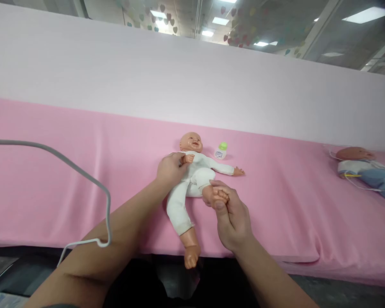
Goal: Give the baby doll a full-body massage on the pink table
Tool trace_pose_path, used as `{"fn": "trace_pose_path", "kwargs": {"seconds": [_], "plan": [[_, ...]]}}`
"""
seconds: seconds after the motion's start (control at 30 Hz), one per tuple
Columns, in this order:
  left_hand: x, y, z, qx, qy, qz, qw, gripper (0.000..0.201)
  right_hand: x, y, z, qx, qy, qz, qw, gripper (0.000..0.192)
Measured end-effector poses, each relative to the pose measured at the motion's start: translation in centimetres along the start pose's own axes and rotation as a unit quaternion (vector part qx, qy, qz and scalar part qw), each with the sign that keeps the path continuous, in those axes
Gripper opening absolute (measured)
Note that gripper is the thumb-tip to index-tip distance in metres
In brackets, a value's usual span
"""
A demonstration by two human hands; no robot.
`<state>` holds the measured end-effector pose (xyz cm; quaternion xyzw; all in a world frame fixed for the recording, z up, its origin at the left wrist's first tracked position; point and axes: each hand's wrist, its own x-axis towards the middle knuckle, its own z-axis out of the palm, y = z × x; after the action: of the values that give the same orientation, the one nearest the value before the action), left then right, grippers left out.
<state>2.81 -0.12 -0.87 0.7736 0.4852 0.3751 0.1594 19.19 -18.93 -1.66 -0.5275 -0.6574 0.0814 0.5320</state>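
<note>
A baby doll (202,176) with a white cloth body lies on its back on the pink-covered table (83,171), its head toward the wall. My left hand (172,170) is closed round the doll's arm on the left, near its small hand. With my right hand (232,214) I grip the doll's raised foot (218,196), thumb against the sole and that leg bent toward the belly. The other leg (179,209) stretches out, its foot hanging past the table's front edge. Beside the doll's head stands a small white bottle (220,152) with a green cap.
A second doll (368,171) in blue and white lies at the far right, with white cords about it. A grey cable (77,169) loops across the left, in front of my forearm. Behind the table rises a white wall (179,81) with glass above.
</note>
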Motion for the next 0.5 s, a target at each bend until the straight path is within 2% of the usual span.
{"fn": "trace_pose_path", "kwargs": {"seconds": [0.1, 0.23, 0.37, 0.5], "plan": [[-0.2, 0.0, 0.2, 0.03, -0.012, 0.007, 0.999, 0.025, 2.1, 1.0, 1.1, -0.003, 0.01, 0.012, 1.0, 0.03], [-0.3, 0.1, 0.4, 0.034, -0.016, 0.01, 0.999, 0.018, 3.6, 1.9, 2.1, -0.009, -0.013, 0.042, 0.999, 0.033], [-0.4, 0.1, 0.4, 0.013, -0.015, 0.009, 1.0, 0.016, 3.3, 1.8, 2.2, -0.005, -0.008, 0.065, 0.998, 0.034], [0.1, -0.6, -0.1, -0.051, 0.02, -0.018, 0.998, 0.022, 1.5, 0.8, 1.4, -0.011, -0.01, 0.062, 0.998, 0.036]]}}
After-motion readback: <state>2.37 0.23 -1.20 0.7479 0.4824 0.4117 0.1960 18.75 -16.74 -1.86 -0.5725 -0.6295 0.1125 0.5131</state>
